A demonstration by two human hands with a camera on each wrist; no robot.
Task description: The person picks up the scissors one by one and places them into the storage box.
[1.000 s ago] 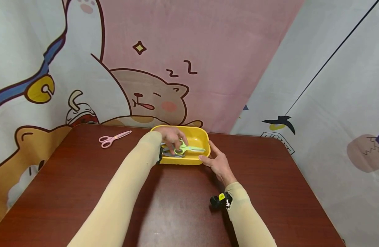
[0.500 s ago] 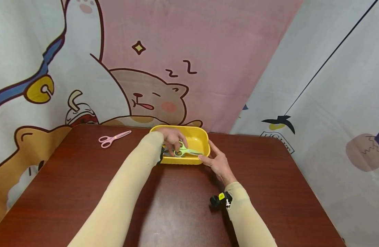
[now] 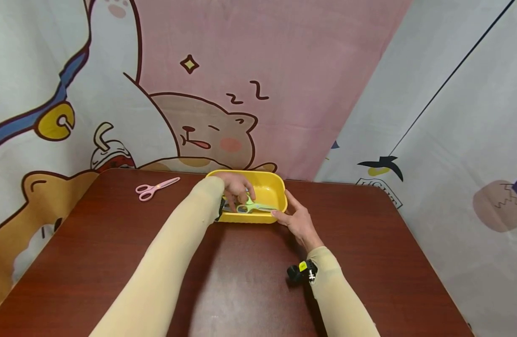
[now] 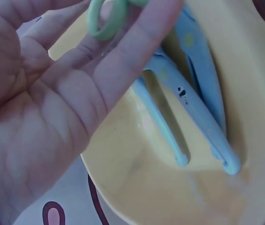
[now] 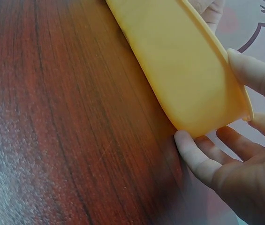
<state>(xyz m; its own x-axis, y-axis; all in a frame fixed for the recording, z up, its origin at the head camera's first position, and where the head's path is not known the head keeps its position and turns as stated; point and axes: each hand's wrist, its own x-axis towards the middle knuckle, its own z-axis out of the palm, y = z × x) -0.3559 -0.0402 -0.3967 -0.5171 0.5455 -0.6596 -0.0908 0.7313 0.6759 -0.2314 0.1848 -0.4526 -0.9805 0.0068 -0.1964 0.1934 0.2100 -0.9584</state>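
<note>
Near the table's back edge stands a yellow plastic basin (image 3: 250,218). My left hand (image 3: 238,187) reaches down into its left part, and its fingers hold the handle of a pair of light-green scissors (image 3: 260,206) whose blades point right. In the left wrist view, a green handle loop (image 4: 115,21) shows among the fingers. Light-blue plastic arms (image 4: 195,112) lie in the basin under that hand; their upper ends are hidden. My right hand (image 3: 300,224) grips the basin's right end, thumb on the rim and fingers against the outer wall (image 5: 188,79).
Pink scissors (image 3: 157,188) lie at the back left of the brown table (image 3: 250,281). A cloth with cartoon drawings (image 3: 309,93) hangs right behind the table's back edge. Small cameras are strapped to both wrists.
The green scissors' blades have dipped lower toward the basin's front right corner. My left hand has shifted slightly. My right hand stays on the basin, and the pink scissors have not moved.
</note>
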